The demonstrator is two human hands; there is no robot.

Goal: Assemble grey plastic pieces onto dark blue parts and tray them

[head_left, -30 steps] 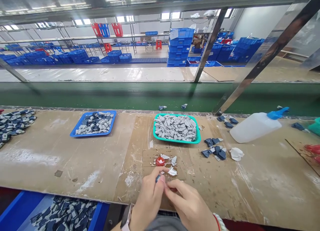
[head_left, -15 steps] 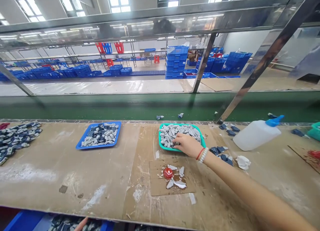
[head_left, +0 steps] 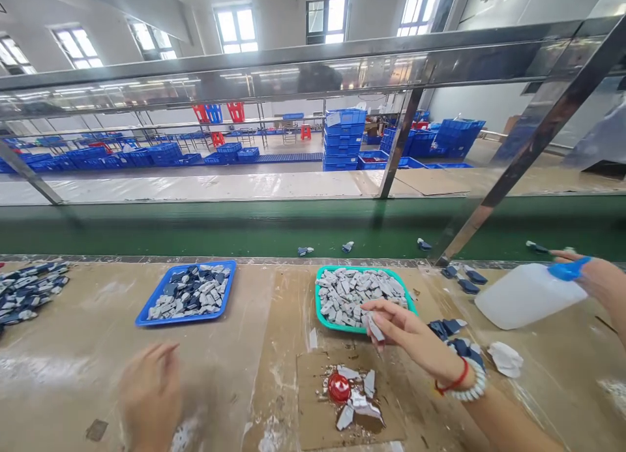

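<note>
My right hand (head_left: 405,334), with a beaded bracelet and a red cord at the wrist, pinches a small grey piece (head_left: 374,327) at the near edge of the green tray (head_left: 323,314). Similar grey pieces (head_left: 349,292) fill that tray. My left hand (head_left: 151,393) hovers over the table left of centre, smeared by motion, so its fingers are unclear. Between the hands lies a cardboard sheet (head_left: 313,406) bearing a shiny red dome (head_left: 339,388) in a brown wet patch, with several grey pieces around it.
A blue tray (head_left: 147,318) of dark and grey pieces sits left. Behind runs a green belt (head_left: 244,230) with loose pieces. At right are a white bottle (head_left: 528,299), crumpled paper (head_left: 505,359), dark pieces (head_left: 462,347) and another person's hand (head_left: 599,279). A metal post (head_left: 484,207) slants up.
My right hand has come out of the grey pieces toward me, now with one in its fingers. My left hand has risen from the table's front edge. Another person's hand has appeared at right.
</note>
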